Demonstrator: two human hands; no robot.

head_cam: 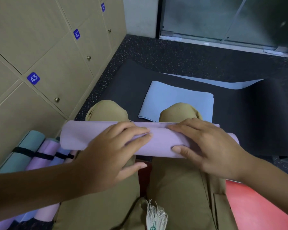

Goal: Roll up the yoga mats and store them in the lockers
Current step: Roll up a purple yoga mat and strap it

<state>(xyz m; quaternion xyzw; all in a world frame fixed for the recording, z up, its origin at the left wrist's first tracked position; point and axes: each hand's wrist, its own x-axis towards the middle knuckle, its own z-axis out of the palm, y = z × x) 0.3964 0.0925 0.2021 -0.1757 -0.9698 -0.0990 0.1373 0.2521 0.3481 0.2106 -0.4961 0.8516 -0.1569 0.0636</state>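
Lilac foam fills the middle of your view: the rolled lilac yoga mat (156,141) lies crosswise over your two khaki-trousered knees (106,110), its loose edge on top. Your left hand (113,146) lies flat on the roll, fingers straight and pressing the flap, thumb stretched out below it. Your right hand (204,143) clasps the roll, fingers curved over the top, thumb tucked against the near side.

Beyond your knees, a folded pale blue mat (176,97) lies on a dark grey mat (239,122) spread across the speckled black floor (156,52); a pale underside shows where that mat's far edge curls.

To your left, beige lockers (56,55) with brass knobs carry blue plates numbered 41, 42 and 43, doors closed. At their foot, rolled mats (32,150) in teal, lilac and blue lie side by side, each bound by a black strap. A red mat (256,205) shows under your right forearm. A glass door (223,19) stands at the far wall.
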